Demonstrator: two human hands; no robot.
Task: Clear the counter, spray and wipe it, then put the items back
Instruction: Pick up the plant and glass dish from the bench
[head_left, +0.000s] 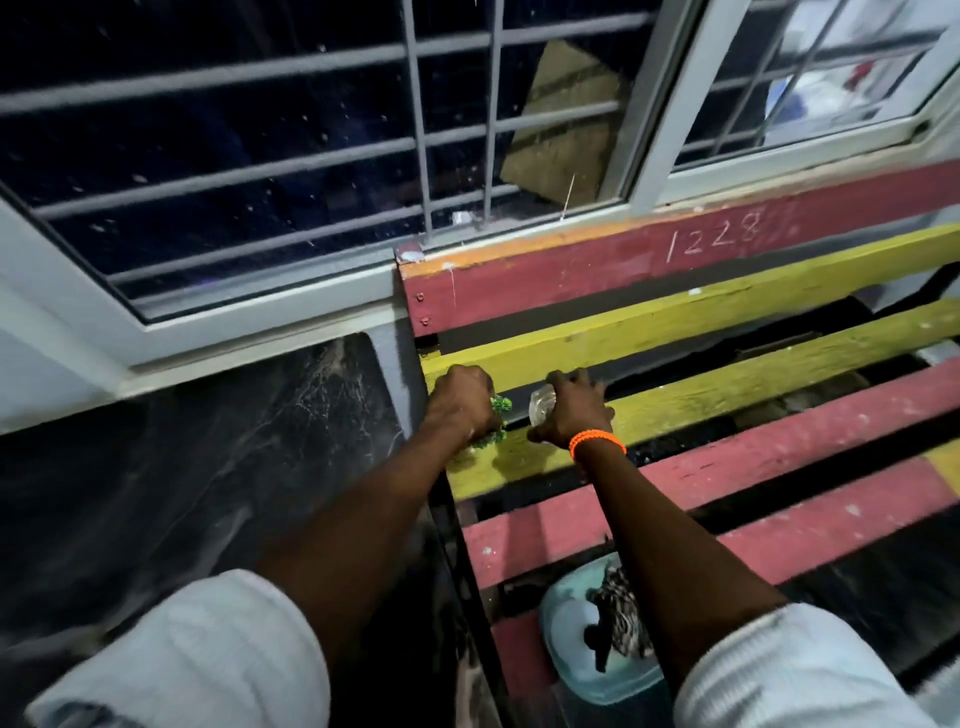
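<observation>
Slatted red-yellow bench (727, 384) fills right of frame under barred window (260, 156). Mid-frame, left hand (460, 402) fisted round green scrubby cloth (496, 423) on yellow slat, right hand (571, 410) gripping clear bottle (542, 407) just beside.

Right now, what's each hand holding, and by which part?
Left hand is closed over a bunched green scrubbing cloth on the yellow slat. Right hand grips a clear bottle around its body.

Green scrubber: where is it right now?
In the head view, the green scrubber is in the left hand, pressed on the yellow slat, beside the right hand at the bench's left end.
</observation>
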